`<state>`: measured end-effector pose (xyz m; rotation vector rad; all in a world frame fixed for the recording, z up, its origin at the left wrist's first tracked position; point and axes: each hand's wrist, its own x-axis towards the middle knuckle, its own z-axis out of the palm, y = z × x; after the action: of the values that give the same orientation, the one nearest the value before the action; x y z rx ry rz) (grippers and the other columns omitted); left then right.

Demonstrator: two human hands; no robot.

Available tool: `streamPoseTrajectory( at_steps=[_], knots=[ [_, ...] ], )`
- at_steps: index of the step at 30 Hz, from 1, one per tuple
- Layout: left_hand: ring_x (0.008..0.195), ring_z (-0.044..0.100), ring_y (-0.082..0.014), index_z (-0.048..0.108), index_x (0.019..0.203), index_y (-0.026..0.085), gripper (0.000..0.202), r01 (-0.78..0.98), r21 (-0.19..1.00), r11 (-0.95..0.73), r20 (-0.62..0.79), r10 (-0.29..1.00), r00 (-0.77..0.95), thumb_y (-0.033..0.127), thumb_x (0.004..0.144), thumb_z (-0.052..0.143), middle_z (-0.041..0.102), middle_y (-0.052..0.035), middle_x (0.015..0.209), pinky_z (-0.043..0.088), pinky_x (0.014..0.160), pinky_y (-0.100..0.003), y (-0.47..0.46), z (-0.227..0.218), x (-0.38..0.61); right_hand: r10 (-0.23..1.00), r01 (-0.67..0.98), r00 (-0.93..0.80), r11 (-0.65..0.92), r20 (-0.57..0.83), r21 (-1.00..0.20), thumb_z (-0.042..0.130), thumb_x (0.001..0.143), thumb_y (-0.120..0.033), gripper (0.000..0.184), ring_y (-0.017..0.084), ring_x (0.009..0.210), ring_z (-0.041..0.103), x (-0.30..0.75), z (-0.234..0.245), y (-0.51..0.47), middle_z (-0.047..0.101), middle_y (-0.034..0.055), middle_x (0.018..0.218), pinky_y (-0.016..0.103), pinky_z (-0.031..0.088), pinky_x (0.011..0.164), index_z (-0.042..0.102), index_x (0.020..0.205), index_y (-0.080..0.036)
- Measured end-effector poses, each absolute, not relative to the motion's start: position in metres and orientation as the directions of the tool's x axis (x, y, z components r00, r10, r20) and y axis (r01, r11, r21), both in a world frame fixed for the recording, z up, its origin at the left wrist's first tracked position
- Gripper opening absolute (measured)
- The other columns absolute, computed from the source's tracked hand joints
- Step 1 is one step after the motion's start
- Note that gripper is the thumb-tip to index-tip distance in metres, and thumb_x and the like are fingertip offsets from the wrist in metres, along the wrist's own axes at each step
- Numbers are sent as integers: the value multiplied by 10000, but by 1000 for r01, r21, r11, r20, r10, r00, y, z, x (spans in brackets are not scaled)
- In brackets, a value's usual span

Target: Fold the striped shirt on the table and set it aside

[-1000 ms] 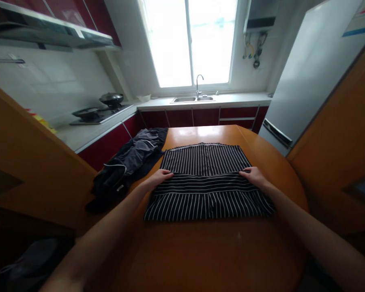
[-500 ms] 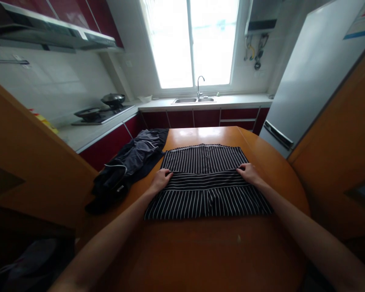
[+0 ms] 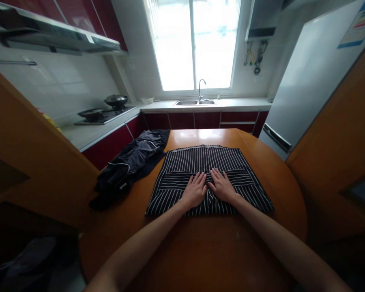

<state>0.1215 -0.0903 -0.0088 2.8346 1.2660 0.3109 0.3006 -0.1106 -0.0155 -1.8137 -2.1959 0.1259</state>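
Observation:
A black garment with white stripes point(image 3: 182, 160) lies folded on the round wooden table point(image 3: 176, 247). Its stripes run lengthwise, except on a band across the middle where they run sideways. My left hand point(image 3: 195, 190) rests flat on that band, left of the centre, fingers stretched out. Close beside it, my right hand point(image 3: 222, 185) lies flat just right of the centre, fingers also extended. The fingertips of the two hands nearly meet. The cloth under my palms is hidden.
A heap of dark clothes point(image 3: 134, 156) lies at the table's left edge. Beyond stand a stove with pans point(image 3: 115, 101), a counter with a sink point(image 3: 187, 103), and a tall refrigerator point(image 3: 310, 77) at the right. A wooden door panel point(image 3: 27, 134) flanks the left side.
Both hands have let go of the band's outer ends and moved inward to the middle, now flat on the cloth. The view has shifted slightly.

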Motion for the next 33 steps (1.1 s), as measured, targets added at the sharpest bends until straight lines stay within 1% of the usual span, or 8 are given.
streamPoseTrajectory(
  at_steps=[3,6,9,12,17,22,27,33],
  knots=[
    [1538,185,-264,304,1586,204,607,785,104,-610,165,789,592,483,1049,251,274,-56,1646,173,1239,-530,-83,-8,110,988,962,-111,134,107,-238,229,1022,-576,712,246,1542,158,328,-17,-102,254,110,1650,499,97,1235,310,1579,-141],
    [1543,156,-285,269,1598,210,673,843,134,-521,100,854,511,574,1035,208,235,-54,1656,151,1227,-587,-71,-7,90,998,977,-34,43,46,-207,179,1023,-597,720,237,1548,129,362,-17,-97,218,91,1663,507,80,1237,311,1580,-160],
    [1541,155,-302,285,1590,193,674,900,135,-415,67,910,409,570,1036,215,231,-73,1657,114,1218,-616,-55,-9,54,997,983,64,-56,39,-174,199,1032,-558,685,246,1550,114,394,-21,-96,199,94,1668,535,80,1234,306,1581,-162],
    [1513,234,-334,385,1544,197,589,936,157,-316,123,946,298,491,1042,295,326,-108,1624,154,1188,-649,-34,-9,7,985,970,142,-120,94,-213,254,1037,-489,631,269,1539,167,417,-26,-96,247,127,1653,573,128,1220,349,1559,-147],
    [1295,534,-266,626,1323,196,395,848,346,-401,206,915,348,333,991,462,603,-117,1388,392,1105,-459,3,8,-44,947,913,219,-114,235,-391,384,994,-312,483,288,1420,422,434,-27,-92,505,181,1499,481,319,1171,581,1381,-100],
    [1178,593,-235,675,1255,236,345,674,451,-585,252,808,533,351,950,563,685,-70,1224,434,1038,-387,25,18,-32,910,868,270,-88,315,-489,472,936,-260,390,284,1203,590,449,-23,-93,671,165,1270,415,445,1054,689,1224,-113],
    [924,635,-201,755,986,200,266,609,496,-619,242,772,587,393,932,582,683,-60,977,485,875,-326,29,6,-16,912,797,322,-117,255,-592,537,908,-287,341,254,1041,663,456,-25,-94,707,157,1148,374,503,938,708,1153,-122],
    [970,593,-226,694,860,196,299,652,458,-604,191,784,591,431,943,529,654,-61,982,458,893,-350,25,12,-17,931,801,310,-145,195,-581,570,897,-308,219,253,949,679,456,-23,-91,741,119,1011,355,498,866,732,954,-172]
  ],
)
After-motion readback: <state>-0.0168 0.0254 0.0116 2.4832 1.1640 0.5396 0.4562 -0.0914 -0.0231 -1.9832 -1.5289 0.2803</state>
